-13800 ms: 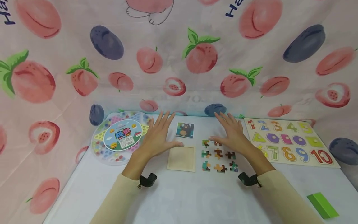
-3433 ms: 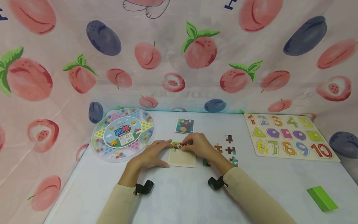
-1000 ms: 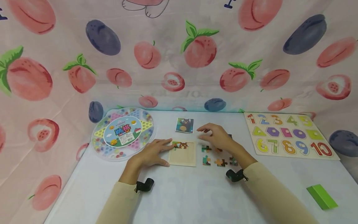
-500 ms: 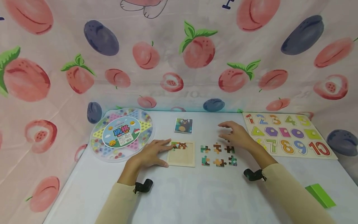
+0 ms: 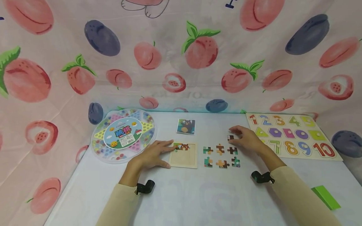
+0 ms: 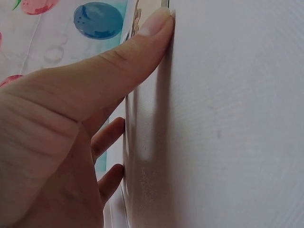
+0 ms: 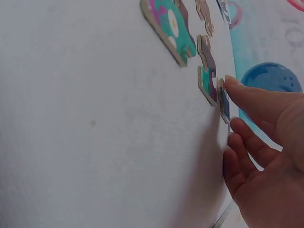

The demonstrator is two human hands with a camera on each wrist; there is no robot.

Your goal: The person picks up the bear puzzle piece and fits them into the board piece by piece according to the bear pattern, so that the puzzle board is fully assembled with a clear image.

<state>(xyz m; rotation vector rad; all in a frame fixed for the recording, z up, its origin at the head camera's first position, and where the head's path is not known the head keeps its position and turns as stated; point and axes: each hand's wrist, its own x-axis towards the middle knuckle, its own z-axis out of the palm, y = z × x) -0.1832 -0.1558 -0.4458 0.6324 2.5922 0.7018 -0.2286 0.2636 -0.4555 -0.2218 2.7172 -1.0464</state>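
Note:
In the head view my left hand [image 5: 148, 157] lies along the left side of a square wooden puzzle tray [image 5: 183, 160], fingers extended. Its index finger touches the upper left corner, and in the left wrist view its thumb [image 6: 149, 23] is at the tray's edge. Two joined jigsaw pieces [image 5: 182, 146] with part of a bear's head fill the tray's top left. My right hand [image 5: 247, 138] pinches a dark and white jigsaw piece [image 5: 230, 137] between thumb and index finger, low at the table in the right wrist view. Two rows of loose pieces [image 5: 222, 164] lie just below it.
A bear picture card [image 5: 185, 126] lies behind the tray. At left is a round Chinese checkers set [image 5: 99, 147]; at right, a number and shape board [image 5: 308, 153]. A green block [image 5: 326, 197] sits near my right sleeve. A fruit-print curtain [image 5: 198, 84] stands behind.
My right hand has moved right from beside the tray, over the loose pieces, then down onto the top right piece, which it now pinches. My left hand has stayed at the tray.

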